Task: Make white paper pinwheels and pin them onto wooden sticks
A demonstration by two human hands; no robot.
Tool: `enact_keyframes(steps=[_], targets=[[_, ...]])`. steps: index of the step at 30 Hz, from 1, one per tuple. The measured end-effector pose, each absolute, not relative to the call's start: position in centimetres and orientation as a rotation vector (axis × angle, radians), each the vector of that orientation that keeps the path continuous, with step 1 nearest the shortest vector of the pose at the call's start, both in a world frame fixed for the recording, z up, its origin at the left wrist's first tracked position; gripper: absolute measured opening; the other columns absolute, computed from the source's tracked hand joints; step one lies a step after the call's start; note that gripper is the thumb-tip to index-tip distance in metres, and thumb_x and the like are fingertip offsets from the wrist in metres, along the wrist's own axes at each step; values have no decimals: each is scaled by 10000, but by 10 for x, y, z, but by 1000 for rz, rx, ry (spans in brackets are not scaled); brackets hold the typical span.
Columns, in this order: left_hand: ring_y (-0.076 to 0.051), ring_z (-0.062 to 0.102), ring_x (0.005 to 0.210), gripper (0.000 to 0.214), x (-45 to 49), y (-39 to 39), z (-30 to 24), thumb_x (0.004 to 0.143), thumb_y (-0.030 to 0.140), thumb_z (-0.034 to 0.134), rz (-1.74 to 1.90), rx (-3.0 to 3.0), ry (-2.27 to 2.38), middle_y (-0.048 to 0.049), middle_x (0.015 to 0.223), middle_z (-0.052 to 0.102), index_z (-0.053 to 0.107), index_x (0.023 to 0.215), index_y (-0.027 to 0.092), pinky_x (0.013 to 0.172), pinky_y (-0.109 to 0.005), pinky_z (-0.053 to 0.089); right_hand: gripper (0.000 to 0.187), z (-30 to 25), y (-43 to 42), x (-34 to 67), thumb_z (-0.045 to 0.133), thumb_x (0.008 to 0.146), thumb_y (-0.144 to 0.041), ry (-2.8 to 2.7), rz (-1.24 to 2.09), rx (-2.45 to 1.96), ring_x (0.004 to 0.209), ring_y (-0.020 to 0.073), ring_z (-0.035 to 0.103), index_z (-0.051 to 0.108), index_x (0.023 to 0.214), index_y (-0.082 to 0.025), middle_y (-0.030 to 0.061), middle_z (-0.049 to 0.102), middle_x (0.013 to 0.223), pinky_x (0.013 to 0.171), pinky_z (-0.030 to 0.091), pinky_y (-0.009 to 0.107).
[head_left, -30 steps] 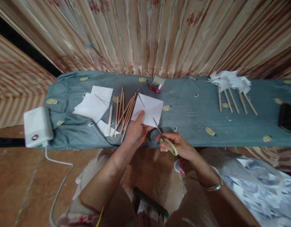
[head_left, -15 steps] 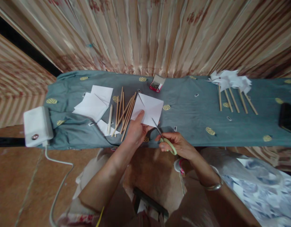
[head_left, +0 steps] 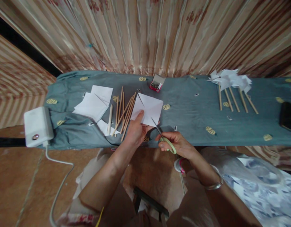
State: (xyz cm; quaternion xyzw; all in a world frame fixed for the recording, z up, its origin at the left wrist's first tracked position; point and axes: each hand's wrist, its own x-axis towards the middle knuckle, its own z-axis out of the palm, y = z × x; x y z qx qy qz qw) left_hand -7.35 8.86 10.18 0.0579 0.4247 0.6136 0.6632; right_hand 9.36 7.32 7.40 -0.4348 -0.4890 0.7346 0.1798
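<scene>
My left hand [head_left: 136, 130] pinches the near edge of a white square paper [head_left: 148, 108], thumb on top, above the grey-blue cloth [head_left: 188, 110]. My right hand [head_left: 176, 143] grips scissors [head_left: 163, 137] with pale green handles. Their blades point up-left into the paper's near corner. A cut line runs in from the paper's far corner. Loose wooden sticks [head_left: 124, 112] lie just left of the paper.
A stack of white paper squares [head_left: 94, 102] lies at the left, with a white box [head_left: 37, 126] and its cable at the table's left end. A small open red box [head_left: 156, 84] sits at the back. Paper pinwheels on sticks [head_left: 231, 86] lie at the right, near a dark phone [head_left: 288, 117].
The scissors and my right hand have crept slightly up-left toward the paper. My left hand and the paper hold still.
</scene>
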Motion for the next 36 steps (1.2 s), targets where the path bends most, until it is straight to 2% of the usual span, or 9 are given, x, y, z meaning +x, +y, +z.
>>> enact_keyframes(steps=[11,20,30,36], targets=[[-272,677,1067,360,-69,86,102,911,167,508,1358,129,976,-101,1144,712,578,1264,177,880,-415,569,472,75,74,94,811,611,-557,-1367,2093,-1209,525,70,521,661,823,-163,-42,577,610,510,421,199],[-297,691,1036,441,-71,85,101,876,195,580,1356,139,970,-111,1181,700,543,1315,189,886,-448,572,448,75,74,92,818,604,-535,-1381,2075,-1229,508,67,499,651,794,-165,-50,562,582,486,382,195],[-308,662,1095,344,-68,82,97,874,204,576,1331,145,990,-120,1223,677,606,1216,186,894,-468,568,444,77,74,92,823,606,-526,-1361,2081,-1204,516,66,493,652,794,-162,-50,558,591,521,414,205],[-302,665,1086,336,-69,82,96,878,209,566,1329,159,981,-121,1195,688,600,1211,191,880,-448,568,447,78,74,91,816,609,-536,-1395,2046,-1225,500,54,469,646,771,-156,-61,529,556,493,372,189]])
